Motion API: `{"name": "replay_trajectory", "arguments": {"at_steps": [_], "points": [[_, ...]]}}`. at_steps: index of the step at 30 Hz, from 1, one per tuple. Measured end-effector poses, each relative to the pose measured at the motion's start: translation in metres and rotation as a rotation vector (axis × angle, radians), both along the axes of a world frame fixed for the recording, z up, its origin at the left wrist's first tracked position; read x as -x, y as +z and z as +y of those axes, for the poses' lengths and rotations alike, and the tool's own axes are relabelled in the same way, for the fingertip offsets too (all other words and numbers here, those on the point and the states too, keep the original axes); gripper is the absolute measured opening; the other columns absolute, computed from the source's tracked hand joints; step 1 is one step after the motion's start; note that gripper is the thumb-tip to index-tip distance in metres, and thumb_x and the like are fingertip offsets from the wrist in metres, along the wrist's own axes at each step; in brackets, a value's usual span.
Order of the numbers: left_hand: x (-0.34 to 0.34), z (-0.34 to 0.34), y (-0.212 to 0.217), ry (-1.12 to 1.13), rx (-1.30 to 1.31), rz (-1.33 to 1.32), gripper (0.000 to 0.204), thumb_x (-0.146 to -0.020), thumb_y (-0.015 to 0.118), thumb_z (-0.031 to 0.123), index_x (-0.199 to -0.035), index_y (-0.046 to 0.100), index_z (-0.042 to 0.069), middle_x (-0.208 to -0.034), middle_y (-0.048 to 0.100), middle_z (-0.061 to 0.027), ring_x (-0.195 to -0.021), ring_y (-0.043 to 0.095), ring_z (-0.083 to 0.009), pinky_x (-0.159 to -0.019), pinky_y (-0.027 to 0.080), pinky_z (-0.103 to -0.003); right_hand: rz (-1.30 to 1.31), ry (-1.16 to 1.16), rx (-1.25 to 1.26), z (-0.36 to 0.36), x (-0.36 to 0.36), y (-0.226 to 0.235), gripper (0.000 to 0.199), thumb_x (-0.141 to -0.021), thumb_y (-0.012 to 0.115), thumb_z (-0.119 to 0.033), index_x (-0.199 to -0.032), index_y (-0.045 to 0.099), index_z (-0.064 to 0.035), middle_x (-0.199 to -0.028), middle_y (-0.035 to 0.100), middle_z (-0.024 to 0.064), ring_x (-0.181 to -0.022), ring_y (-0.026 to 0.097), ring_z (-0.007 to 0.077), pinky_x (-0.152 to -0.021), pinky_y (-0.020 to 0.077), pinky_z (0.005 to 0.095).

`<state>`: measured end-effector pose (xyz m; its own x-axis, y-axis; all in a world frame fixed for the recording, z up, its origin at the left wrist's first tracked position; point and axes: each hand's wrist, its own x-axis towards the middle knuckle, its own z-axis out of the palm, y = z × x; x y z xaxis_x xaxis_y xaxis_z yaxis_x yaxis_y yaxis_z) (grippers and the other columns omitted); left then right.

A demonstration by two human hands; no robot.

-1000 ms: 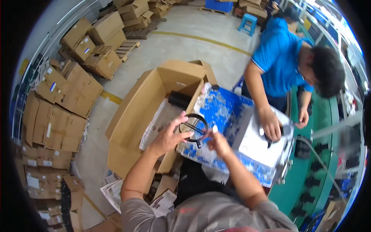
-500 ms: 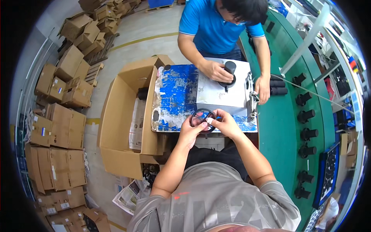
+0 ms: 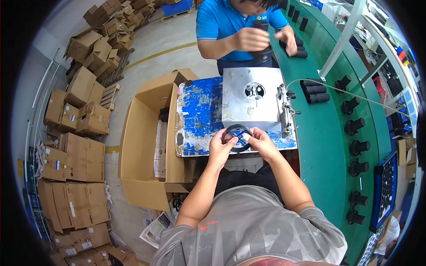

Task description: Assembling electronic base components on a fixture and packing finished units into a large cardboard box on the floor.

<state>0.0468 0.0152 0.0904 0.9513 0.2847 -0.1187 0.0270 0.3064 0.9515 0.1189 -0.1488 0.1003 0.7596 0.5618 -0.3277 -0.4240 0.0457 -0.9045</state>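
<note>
A black spoked plastic ring (image 3: 239, 150) is held between my two hands in front of my body, over the near edge of the worn blue board (image 3: 199, 106). My left hand (image 3: 220, 148) grips its left side, thumb reaching over the ring. On the opposite side my right hand (image 3: 262, 144) pinches the ring, its thumb near the inner spokes. Just beyond stands a metal box fixture (image 3: 237, 108) with a round cut-out in its top plate. A co-worker's hand (image 3: 253, 40) holds a black cylindrical part (image 3: 261, 25) above the far side.
An open cardboard box (image 3: 146, 106) stands left of the board. Metal clamp hardware (image 3: 285, 111) lines the fixture's right side. Along the right runs a green bench (image 3: 319, 146) bearing black cylinders (image 3: 317, 89) and a row of flanged black parts (image 3: 358, 147). Stacked cartons (image 3: 84, 155) fill the far left.
The co-worker has lifted the black cylindrical part off the fixture, uncovering the round cut-out, and their other hand has left the clamp. My hands still hold the ring, now tilted differently.
</note>
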Motion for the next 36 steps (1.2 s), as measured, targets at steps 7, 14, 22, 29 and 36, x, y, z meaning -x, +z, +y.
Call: {"name": "replay_trajectory", "arguments": {"at_steps": [7,14,22,29,36], "points": [[-0.02,0.018,-0.007,-0.15,-0.154,-0.157,0.049,-0.093,0.063,0.0,-0.134,0.036,0.004,-0.114,0.055,-0.0066,-0.103,0.052,-0.0121,-0.094,0.045,-0.029,-0.146,-0.012,0.053,0.013,-0.028,-0.008,0.026,-0.077,0.08,-0.006,-0.088,0.057,-0.0066,-0.076,0.05,-0.0062,-0.069,0.044,0.0047,-0.062,0.0393,0.022],[-0.101,0.009,-0.012,-0.087,-0.279,-0.145,0.049,-0.095,0.061,0.005,-0.135,0.033,0.009,-0.1,0.055,-0.0042,-0.089,0.053,-0.01,-0.078,0.046,-0.025,-0.8,-0.093,0.537,0.009,-0.104,0.033,0.049,-0.071,0.079,-0.023,-0.101,0.049,0.0012,-0.074,0.062,0.0119,-0.067,0.064,0.0237,-0.063,0.0517,0.036],[-0.227,0.007,-0.046,-0.019,-0.543,0.077,0.042,-0.088,0.068,0.003,-0.125,0.049,0.01,-0.083,0.057,-0.0013,-0.076,0.053,-0.0087,-0.068,0.045,-0.025,-0.919,-0.034,0.894,0.025,-0.205,0.0,0.054,-0.074,0.077,-0.025,-0.107,0.043,0.0009,-0.088,0.066,0.0269,-0.083,0.067,0.0449,-0.074,0.053,0.047],[-0.243,0.001,-0.042,0.059,-0.917,0.223,0.039,-0.086,0.071,0.026,-0.121,0.054,0.026,-0.09,0.067,-0.0009,-0.096,0.063,-0.0279,-0.089,0.039,-0.049,-0.898,-0.042,1.048,0.036,-0.226,-0.021,0.052,-0.076,0.073,-0.016,-0.114,0.041,-0.0021,-0.109,0.059,0.031,-0.089,0.066,0.0476,-0.078,0.0545,0.0508],[-0.238,0.0,-0.04,0.097,-1.22,0.264,0.052,-0.084,0.074,0.028,-0.132,0.055,0.028,-0.127,0.049,-0.0097,-0.123,0.046,-0.0307,-0.101,0.033,-0.048,-0.799,-0.006,1.206,0.043,-0.23,-0.026,0.052,-0.077,0.073,-0.019,-0.119,0.046,-0.0047,-0.115,0.054,0.0297,-0.093,0.065,0.0469,-0.082,0.0545,0.0487]]}}
